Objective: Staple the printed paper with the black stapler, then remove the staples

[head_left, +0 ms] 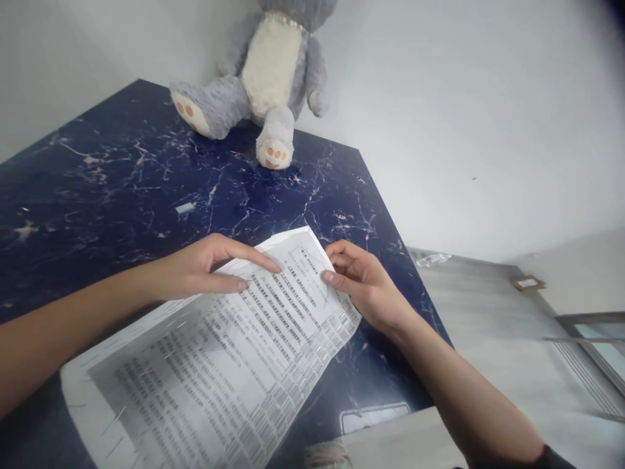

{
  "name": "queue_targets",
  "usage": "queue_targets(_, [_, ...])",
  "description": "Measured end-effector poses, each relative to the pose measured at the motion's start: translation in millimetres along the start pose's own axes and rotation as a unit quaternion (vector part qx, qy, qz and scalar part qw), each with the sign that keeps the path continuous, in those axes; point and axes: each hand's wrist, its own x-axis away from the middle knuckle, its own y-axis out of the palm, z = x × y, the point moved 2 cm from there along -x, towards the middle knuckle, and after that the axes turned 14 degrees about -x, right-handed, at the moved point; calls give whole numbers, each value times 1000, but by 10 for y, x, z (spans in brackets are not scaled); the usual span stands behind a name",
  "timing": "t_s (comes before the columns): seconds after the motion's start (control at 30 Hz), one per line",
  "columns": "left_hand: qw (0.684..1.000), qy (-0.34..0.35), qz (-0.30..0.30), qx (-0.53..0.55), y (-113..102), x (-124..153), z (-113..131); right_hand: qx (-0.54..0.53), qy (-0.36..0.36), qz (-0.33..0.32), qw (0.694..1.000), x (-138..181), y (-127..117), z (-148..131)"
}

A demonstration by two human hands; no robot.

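Left hand: your left hand (205, 267) lies over the upper left edge of the printed sheet (273, 319), thumb and index finger apart, their 2 tips on the printed face; it is not clamped on anything.
Right hand: your right hand (368, 283) is at the sheet's upper right edge, thumb on the face and other fingers curled beside the edge; you cannot tell from this view whether it pinches the paper.
Hands: apart, the sheet's top corner between them.
Printed sheet: over the near part of the worktop (122, 176), slanted, its lower end cut off by the frame; dense dark lines of print, too blurred to read, with a block-like pattern along the right margin.
Small pale piece: the small flat piece (185, 208) lies on the worktop beyond your left hand.
Stuffed toy: a grey toy (273, 65) with a cream belly sits at the far corner, both feet toward you.
Floor: on the floor (469, 299) to the right, a small box (527, 283) near the wall (463, 117).
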Motion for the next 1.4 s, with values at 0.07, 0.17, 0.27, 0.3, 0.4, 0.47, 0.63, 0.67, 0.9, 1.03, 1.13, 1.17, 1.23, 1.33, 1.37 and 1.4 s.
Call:
queue_targets(0.07, [1000, 8, -1, 2, 4, -1, 4, 2, 6, -6, 1000, 8, 11, 3])
queue_targets(0.17, [1000, 23, 4, -1, 5, -1, 15, 4, 7, -10, 1000, 17, 25, -7])
queue_targets(0.27, [999, 41, 6, 8, 6, -3, 37, -9, 15, -14, 1000, 14, 39, -15])
queue_targets(0.3, [999, 46, 5, 12, 6, -4, 43, -15, 19, -13, 1000, 12, 43, -14])
queue_targets(0.4, [998, 57, 1, 18, 6, -6, 45, -41, 33, -3, 999, 10, 49, -3])
queue_targets(0.47, [998, 63, 0, 22, 5, -3, 34, -63, 41, 10, 997, 8, 45, 9])
queue_targets(0.63, [997, 66, -4, 36, 5, 0, 26, -125, 71, 1, 990, -12, 36, 19])
queue_targets(0.67, [997, 66, -3, 37, 6, -2, 32, -131, 74, -1, 989, -17, 33, 17])
queue_targets(0.9, [998, 50, 3, 27, -7, -3, 58, -124, 95, 1, 988, -32, -29, 32])
queue_targets(1.03, [999, 25, -5, 34, -18, 13, 33, -135, 111, 5, 985, -43, -25, 18])
queue_targets(1.13, [999, 21, 3, 40, -25, 23, 14, -142, 125, 9, 982, -41, -3, 5])
queue_targets(1.17, [999, 21, 5, 41, -26, 25, 11, -142, 125, 11, 982, -40, -4, 5])
queue_targets(1.23, [999, 18, 6, 43, -24, 27, 10, -142, 123, 15, 982, -39, -22, 17])
queue_targets(1.33, [998, 15, 10, 55, -18, 23, 16, -148, 137, 1, 980, -46, -73, 62])
queue_targets(1.37, [998, 18, 10, 59, -16, 22, 17, -148, 140, -10, 979, -51, -88, 77])
queue_targets(1.4, [998, 23, 10, 61, -13, 20, 17, -148, 139, -22, 979, -56, -100, 90])
